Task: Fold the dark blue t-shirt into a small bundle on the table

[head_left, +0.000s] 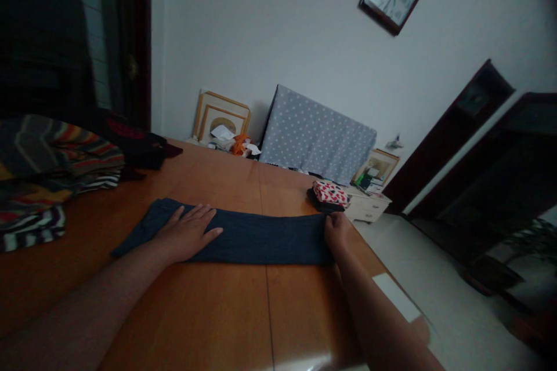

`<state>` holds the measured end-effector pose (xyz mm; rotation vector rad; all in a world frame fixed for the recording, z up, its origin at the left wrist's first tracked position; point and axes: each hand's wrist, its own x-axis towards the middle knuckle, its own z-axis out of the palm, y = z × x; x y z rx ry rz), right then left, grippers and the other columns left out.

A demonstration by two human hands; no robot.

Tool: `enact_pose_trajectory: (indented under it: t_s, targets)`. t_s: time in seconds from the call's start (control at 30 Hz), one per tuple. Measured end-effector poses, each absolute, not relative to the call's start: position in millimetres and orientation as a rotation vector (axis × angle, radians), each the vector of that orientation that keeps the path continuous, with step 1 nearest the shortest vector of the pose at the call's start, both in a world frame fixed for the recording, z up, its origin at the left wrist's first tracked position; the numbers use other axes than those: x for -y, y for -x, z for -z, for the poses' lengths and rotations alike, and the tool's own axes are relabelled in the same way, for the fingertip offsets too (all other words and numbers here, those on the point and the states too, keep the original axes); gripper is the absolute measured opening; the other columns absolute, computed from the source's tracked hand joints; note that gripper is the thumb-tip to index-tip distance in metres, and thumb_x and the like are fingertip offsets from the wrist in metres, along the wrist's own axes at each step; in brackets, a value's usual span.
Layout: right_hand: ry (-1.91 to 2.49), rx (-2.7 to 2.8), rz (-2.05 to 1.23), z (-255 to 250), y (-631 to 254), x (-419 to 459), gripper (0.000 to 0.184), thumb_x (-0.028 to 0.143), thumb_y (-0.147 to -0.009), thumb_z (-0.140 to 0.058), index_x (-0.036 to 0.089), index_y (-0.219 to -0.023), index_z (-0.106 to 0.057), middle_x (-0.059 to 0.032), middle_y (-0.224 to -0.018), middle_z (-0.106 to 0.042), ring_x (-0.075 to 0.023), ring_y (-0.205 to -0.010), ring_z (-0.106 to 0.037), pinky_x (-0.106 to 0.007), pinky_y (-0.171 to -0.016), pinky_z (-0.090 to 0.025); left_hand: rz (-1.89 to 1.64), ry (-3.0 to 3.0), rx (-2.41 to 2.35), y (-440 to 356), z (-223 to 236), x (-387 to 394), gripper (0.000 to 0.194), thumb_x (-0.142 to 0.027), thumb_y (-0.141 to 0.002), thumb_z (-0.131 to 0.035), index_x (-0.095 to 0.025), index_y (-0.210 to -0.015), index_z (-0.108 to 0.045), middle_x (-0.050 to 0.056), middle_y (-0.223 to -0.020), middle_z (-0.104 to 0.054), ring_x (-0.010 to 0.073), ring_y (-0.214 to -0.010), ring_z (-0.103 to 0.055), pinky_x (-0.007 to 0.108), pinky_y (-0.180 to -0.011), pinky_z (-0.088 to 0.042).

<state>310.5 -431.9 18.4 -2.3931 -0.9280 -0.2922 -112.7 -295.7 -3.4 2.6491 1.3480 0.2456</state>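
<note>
A long folded strip of navy fabric [256, 237], likely a garment, lies flat across the orange-brown wooden table [209, 179]. My left hand [187, 233] rests palm down on it, with fingers spread. At the strip's right end, near the table edge, my right hand [337, 231] pinches the cloth between its fingers. The fabric's underside is hidden. No other person's hands appear.
A pile of striped, multicoloured clothes [52, 179] and a dark garment [134, 144] lie at the table's left. A red-and-white folded cloth [329, 193] sits on dark cloth at the far edge. Beyond stand picture frames [221, 119] and a polka-dot panel [315, 136].
</note>
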Motion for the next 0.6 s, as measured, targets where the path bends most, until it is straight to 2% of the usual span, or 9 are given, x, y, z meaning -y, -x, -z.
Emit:
enact_pose_trajectory:
  t_s: [0.1,0.3,0.5,0.6]
  targets:
    - [2.397,0.902,0.273,-16,-313,432,0.034,0.036,-0.096,-0.043,0.017,-0.119,-0.06,-0.0101,-0.098,-0.07,-0.0241,-0.094,-0.065,-0.031,-0.077,-0.044,-0.262,-2.648,-1.38,112,4,297,0.08,-0.067,-0.095,-0.028,-0.016,-0.156,-0.039,0.012,-0.164,-0.029,0.0327,-0.154,-0.018,0.061,-0.121,-0.005]
    - [2.578,0.914,0.105,-9,-316,432,0.031,0.041,-0.097,-0.046,0.026,-0.117,-0.065,-0.0096,-0.107,-0.07,-0.0263,-0.104,-0.065,-0.034,-0.082,-0.047,-0.232,-2.639,-1.411,111,3,297,0.082,-0.068,-0.095,-0.027,-0.015,-0.157,-0.037,0.012,-0.165,-0.027,0.0324,-0.155,-0.016,0.062,-0.121,-0.002]
    - [2.667,0.973,0.074,-13,-317,433,0.036,0.046,-0.097,-0.047,0.026,-0.119,-0.067,-0.0106,-0.115,-0.069,-0.0284,-0.107,-0.066,-0.038,-0.084,-0.05,-0.24,-2.628,-1.425,110,3,297,0.079,-0.067,-0.095,-0.028,-0.018,-0.156,-0.039,0.011,-0.164,-0.03,0.0338,-0.155,-0.016,0.062,-0.121,-0.002]
    - [2.684,0.997,0.142,-20,-313,435,0.042,0.045,-0.099,-0.043,0.024,-0.126,-0.066,-0.0135,-0.124,-0.066,-0.0291,-0.111,-0.064,-0.038,-0.087,-0.05,-0.227,-2.623,-1.425,110,3,296,0.08,-0.067,-0.095,-0.028,-0.017,-0.157,-0.038,0.011,-0.164,-0.028,0.0339,-0.155,-0.015,0.062,-0.121,-0.002]
